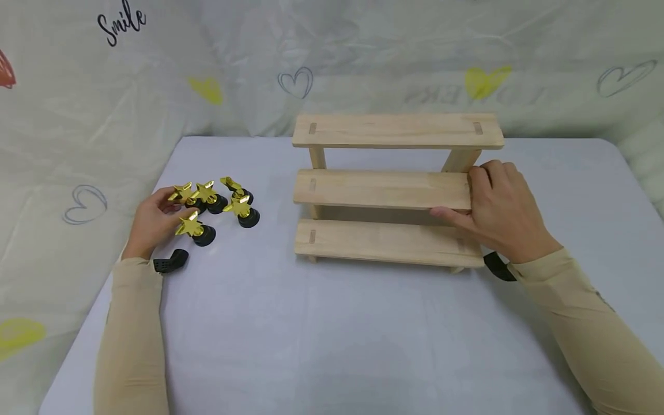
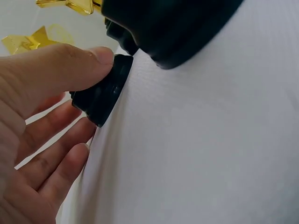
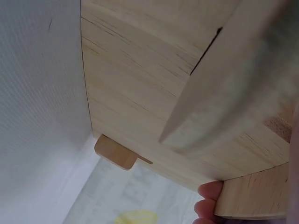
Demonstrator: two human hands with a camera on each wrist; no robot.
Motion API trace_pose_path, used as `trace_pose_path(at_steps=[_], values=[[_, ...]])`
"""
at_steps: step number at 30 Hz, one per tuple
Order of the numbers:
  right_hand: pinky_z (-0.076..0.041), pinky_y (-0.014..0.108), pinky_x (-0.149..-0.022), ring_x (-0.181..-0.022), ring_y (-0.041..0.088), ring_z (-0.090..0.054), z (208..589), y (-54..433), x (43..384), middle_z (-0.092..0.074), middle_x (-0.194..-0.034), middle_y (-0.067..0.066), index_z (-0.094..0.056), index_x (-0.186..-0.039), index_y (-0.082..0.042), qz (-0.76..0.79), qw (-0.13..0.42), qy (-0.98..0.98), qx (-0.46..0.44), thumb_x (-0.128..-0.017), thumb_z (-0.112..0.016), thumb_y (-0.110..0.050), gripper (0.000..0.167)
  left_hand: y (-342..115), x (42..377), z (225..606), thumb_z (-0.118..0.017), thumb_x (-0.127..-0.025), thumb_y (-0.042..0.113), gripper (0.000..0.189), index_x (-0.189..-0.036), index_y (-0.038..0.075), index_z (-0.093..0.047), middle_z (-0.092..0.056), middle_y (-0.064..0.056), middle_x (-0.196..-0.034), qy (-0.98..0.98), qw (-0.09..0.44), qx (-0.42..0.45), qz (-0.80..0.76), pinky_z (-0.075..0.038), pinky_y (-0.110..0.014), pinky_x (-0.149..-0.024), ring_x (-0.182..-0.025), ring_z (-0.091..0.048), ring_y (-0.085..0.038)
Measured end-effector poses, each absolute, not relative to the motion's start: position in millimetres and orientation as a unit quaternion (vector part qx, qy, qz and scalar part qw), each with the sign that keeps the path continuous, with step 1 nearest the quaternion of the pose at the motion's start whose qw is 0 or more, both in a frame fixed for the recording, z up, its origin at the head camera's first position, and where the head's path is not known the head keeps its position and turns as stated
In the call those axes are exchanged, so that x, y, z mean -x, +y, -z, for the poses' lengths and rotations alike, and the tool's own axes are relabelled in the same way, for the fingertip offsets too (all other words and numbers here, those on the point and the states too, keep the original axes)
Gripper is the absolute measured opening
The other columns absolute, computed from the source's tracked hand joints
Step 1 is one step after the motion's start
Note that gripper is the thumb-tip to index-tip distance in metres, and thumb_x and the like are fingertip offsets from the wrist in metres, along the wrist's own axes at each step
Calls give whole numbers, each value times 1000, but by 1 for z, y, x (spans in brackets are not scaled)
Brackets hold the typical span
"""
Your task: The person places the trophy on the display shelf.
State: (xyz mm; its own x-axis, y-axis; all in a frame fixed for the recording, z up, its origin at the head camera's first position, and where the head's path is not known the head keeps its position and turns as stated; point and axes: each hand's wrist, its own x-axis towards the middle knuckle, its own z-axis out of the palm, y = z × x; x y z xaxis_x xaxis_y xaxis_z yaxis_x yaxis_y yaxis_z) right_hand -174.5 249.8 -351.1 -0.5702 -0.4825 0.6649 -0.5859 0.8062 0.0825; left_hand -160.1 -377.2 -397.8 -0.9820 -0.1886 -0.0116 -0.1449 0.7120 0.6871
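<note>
Nearest the camera, two beige sleeves [image 1: 137,346] reach in over a table covered in white cloth [image 1: 363,340], one along the left, one from the near right corner.

The left hand [image 1: 151,222] is at the left side of the table, beside five small trophies, each a gold star on a black round base. Its thumb and fingers pinch the leftmost trophy [image 1: 184,193], thumb on the near side of the base, fingers curving round the far side. That trophy's long axis is upright, its base on or just at the cloth; whether it bears weight there is hard to tell. The near trophy [image 1: 196,230] stands just beside the thumb, to the near right, and the other three [image 1: 206,193] [image 1: 237,189] [image 1: 241,212] stand to the right.

Well apart to the right is a three-tier wooden display stand [image 1: 384,189], its long axis running left to right, its tiers rising toward the far side. The left hand is much the nearer to the trophies; open cloth lies between them and the stand's left end. The right hand [image 1: 503,210] grips the right end of the middle tier, thumb along the near edge, fingers bent over the end.

Behind hangs a pale backdrop [image 1: 363,40] with printed hearts.
</note>
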Motion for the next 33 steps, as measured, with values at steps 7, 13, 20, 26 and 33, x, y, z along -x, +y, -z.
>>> trace_pose_path(at_steps=[7,13,20,26,33], values=[[-39,51,-57,-65,44,-45,352,252,173,-50,-78,29,-53,-83,15,-76,336,-892,-293,-93,-28,-87,106,-371,165,399,-84,-88,26,62,-138,1,-58,-62,4,-112,-920,40,-88,379,-46,2,-77,-90,-55,14],[-37,51,-57,-65,43,-43,353,251,175,-49,-78,29,-53,-84,16,-85,337,-891,-293,-93,-30,-87,106,-372,163,402,-84,-89,29,61,-137,2,-57,-57,13,-112,-913,34,-103,393,-47,2,-79,-95,-56,11],[-39,53,-59,-67,45,-45,350,252,174,-50,-80,30,-54,-86,15,-88,329,-894,-293,-92,-33,-87,105,-377,166,404,-84,-88,18,48,-130,17,-61,-58,24,-111,-875,41,-105,471,-50,2,-85,-101,-59,11],[-41,60,-63,-71,50,-48,346,254,173,-52,-83,33,-53,-85,15,-109,337,-890,-286,-92,-32,-88,106,-372,175,398,-84,-86,6,46,-123,22,-63,-62,23,-110,-839,50,-96,534,-52,0,-87,-100,-62,10],[-39,58,-62,-72,48,-46,346,253,176,-51,-84,32,-53,-86,16,-116,342,-889,-281,-91,-33,-88,106,-369,180,395,-84,-88,16,48,-130,16,-61,-59,25,-110,-866,47,-102,488,-50,2,-87,-101,-60,12]])
